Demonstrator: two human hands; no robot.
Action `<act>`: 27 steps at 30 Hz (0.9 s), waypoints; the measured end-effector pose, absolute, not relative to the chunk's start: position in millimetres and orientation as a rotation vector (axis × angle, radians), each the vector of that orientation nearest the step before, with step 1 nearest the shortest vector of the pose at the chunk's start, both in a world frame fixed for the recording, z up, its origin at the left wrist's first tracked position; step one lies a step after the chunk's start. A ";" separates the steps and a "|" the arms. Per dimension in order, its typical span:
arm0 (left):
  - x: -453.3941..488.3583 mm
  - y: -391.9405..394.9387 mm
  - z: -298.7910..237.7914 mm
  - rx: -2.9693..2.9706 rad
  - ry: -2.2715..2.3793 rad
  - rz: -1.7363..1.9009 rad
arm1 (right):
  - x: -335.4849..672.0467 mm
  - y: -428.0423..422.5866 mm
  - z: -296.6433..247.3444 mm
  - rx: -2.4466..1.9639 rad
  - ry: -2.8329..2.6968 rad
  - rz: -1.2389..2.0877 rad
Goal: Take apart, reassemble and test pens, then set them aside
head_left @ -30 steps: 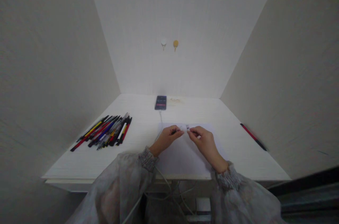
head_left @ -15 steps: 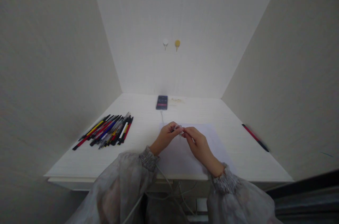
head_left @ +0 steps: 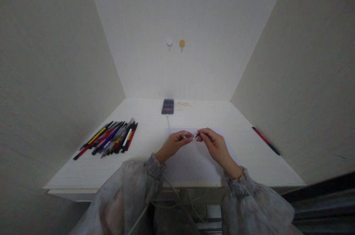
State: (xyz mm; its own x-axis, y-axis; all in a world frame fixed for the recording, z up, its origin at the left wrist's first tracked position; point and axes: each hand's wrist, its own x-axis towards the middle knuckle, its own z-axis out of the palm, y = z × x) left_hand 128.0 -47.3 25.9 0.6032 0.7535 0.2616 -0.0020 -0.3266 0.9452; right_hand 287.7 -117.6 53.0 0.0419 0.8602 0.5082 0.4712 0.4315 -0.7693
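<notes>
Above a white sheet of paper [head_left: 191,164], my left hand [head_left: 174,143] is closed with thumb and fingers around a small clear piece [head_left: 192,136]. A dark bit shows near its ring finger, though most of what it holds is hidden. Facing it from the right, my right hand [head_left: 213,142] pinches a short, thin black piece [head_left: 198,135] that looks like a pen part. A narrow gap separates the fingertips of the two hands. To the left lies a pile of pens [head_left: 111,138] in black, red, yellow, blue and clear.
A phone [head_left: 168,106] with a white cable [head_left: 168,122] lies at the back of the white desk [head_left: 149,116]. One red and black pen [head_left: 265,140] lies near the right wall. Two hooks, white [head_left: 169,43] and yellow [head_left: 182,43], are on the back wall. Cables [head_left: 173,188] hang at the desk's front edge.
My hands were together at the fingertips and have drawn apart. The right hand has moved right, and a black piece now shows in its fingers. The view has shifted slightly.
</notes>
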 end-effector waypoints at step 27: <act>130.7 -49.3 26.6 1.720 0.542 0.757 | 288.1 -120.5 54.4 -1.179 -1.749 0.321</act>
State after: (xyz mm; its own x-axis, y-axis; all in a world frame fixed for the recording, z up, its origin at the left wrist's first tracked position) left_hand 130.7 -49.3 26.6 0.6879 0.6943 0.2114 -0.0235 -0.2698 0.9626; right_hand 288.1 -120.5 54.4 -0.0651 0.8220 0.5657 0.5673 0.4969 -0.6567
